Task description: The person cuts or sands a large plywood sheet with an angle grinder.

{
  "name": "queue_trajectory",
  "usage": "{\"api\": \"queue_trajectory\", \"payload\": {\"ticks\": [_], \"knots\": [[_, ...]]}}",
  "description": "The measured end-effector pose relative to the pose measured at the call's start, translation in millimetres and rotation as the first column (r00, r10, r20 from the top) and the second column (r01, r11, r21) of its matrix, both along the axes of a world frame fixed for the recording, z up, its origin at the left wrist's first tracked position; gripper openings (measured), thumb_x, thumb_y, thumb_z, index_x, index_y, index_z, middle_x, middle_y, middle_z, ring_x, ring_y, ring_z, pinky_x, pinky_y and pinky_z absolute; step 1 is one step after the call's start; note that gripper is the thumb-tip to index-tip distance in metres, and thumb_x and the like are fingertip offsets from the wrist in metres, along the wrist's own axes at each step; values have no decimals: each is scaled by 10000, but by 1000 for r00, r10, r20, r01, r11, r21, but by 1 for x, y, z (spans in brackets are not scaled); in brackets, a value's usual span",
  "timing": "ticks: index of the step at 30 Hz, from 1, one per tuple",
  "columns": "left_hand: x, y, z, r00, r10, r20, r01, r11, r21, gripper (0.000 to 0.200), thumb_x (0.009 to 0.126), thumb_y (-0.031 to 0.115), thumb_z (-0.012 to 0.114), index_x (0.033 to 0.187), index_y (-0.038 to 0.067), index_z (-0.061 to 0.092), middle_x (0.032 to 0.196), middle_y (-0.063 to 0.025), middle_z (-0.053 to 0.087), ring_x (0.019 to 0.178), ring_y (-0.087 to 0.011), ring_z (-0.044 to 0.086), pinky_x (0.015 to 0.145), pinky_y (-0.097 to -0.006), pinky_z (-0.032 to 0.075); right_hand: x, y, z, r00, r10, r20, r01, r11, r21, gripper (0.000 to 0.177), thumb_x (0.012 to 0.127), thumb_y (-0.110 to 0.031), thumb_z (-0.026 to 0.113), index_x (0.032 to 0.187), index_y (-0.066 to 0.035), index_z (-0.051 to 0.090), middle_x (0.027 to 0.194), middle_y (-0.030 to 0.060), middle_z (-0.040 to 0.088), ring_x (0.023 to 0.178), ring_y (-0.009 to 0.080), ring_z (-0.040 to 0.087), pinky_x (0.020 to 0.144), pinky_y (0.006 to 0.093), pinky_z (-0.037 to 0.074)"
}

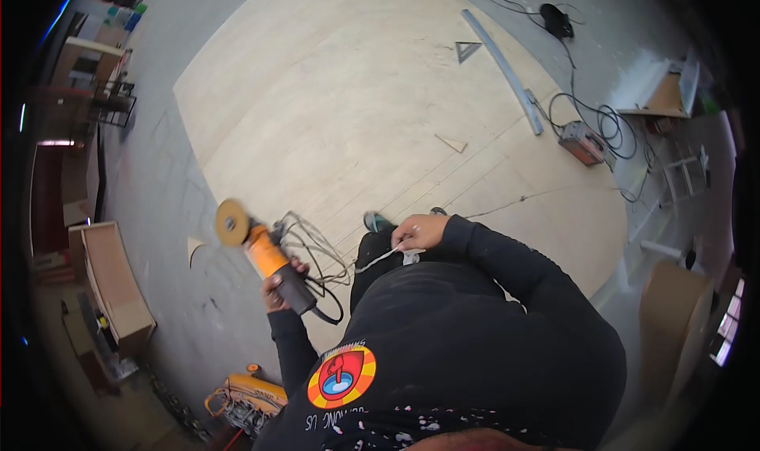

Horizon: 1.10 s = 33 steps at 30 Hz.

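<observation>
An orange and black angle grinder with a tan disc is gripped in my left hand, its disc pointing up and away from me. Coils of its cord hang beside the tool, to the right. In front of my waist, my right hand is closed on a stretch of the pale cord. From there the line runs on to the right across a large pale wooden sheet on the floor.
On the sheet lie a long metal straightedge, a set square and a small wood offcut. A red and grey power box with coiled cables stands at the right edge. An orange machine sits at lower left, near a wooden box.
</observation>
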<state>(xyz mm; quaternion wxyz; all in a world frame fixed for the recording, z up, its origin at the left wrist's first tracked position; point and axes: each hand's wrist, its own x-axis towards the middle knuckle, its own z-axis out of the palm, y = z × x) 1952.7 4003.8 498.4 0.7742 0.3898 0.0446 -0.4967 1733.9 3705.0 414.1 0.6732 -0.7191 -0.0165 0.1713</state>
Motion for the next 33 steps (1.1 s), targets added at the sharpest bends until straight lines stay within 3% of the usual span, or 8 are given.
{"api": "queue_trajectory", "payload": {"ticks": [4, 10, 12, 16, 23, 31, 32, 33], "knots": [[37, -38, -25, 951, -304, 52, 285, 932, 225, 617, 535, 189, 618, 1077, -85, 506, 936, -226, 615, 914, -320, 603, 913, -399, 455, 76, 29, 3, 949, -33, 313, 59, 995, -76, 196, 854, -213, 561, 886, -31, 624, 783, 145, 636, 728, 284, 612, 658, 362, 464], [77, -118, -37, 835, -514, -199, 521, 853, -17, 624, 678, 133, 605, 1243, -53, 420, 1114, -235, 590, 931, -308, 629, 829, -419, 525, 154, 9, 17, 925, -231, 301, 273, 957, -103, 177, 855, -206, 581, 844, -29, 588, 753, 144, 629, 693, 303, 614, 621, 380, 462], [96, -132, -46, 768, -597, -232, 605, 795, -43, 601, 709, 144, 596, 1248, -46, 410, 1081, -213, 599, 892, -287, 638, 829, -375, 524, 166, -4, 13, 881, -447, 157, 461, 885, -67, 176, 827, -168, 661, 792, -34, 552, 596, 51, 546, 533, 114, 496, 506, 283, 395], [145, -146, -85, 640, -736, -219, 729, 672, -128, 553, 711, 104, 610, 1209, -53, 430, 1068, -195, 604, 885, -259, 644, 850, -352, 514, 180, -28, -6, 915, -399, 51, 401, 897, -187, 244, 795, -149, 710, 749, -41, 497, 590, 14, 524, 537, 67, 465, 486, 259, 366], [204, -192, -110, 479, -868, -129, 877, 465, 122, 431, 714, 127, 643, 1097, -14, 505, 909, -124, 634, 768, -191, 645, 752, -307, 531, 163, -40, -56, 814, -572, -101, 545, 813, -206, 217, 813, -250, 675, 835, -35, 652, 665, 48, 619, 583, 112, 538, 564, 271, 433], [267, -269, -172, 427, -904, 14, 635, 312, 707, 265, 663, 200, 701, 829, -2, 658, 810, -84, 650, 711, -156, 616, 649, -273, 498, 192, -80, -118, 634, -747, -200, 644, 653, -397, 176, 795, -224, 661, 828, -51, 655, 731, 108, 649, 703, 210, 629, 689, 323, 486], [281, -266, -212, 338, -937, 90, 542, 272, 795, 272, 709, 253, 664, 870, 34, 676, 853, -119, 665, 759, -209, 633, 713, -302, 502, 190, -82, -168, 650, -747, -142, 649, 643, -407, 159, 799, -225, 621, 818, -75, 668, 747, 124, 654, 742, 242, 645, 720, 354, 495], [290, -278, -201, -123, -946, 300, 353, 241, 904, 240, 783, 276, 569, 919, 121, 693, 887, -134, 670, 802, -267, 635, 763, -361, 494, 192, -85, -184, 641, -752, -155, 634, 632, -445, 169, 810, -223, 576, 799, -86, 675, 751, 134, 656, 764, 267, 650, 737, 375, 500]]}}
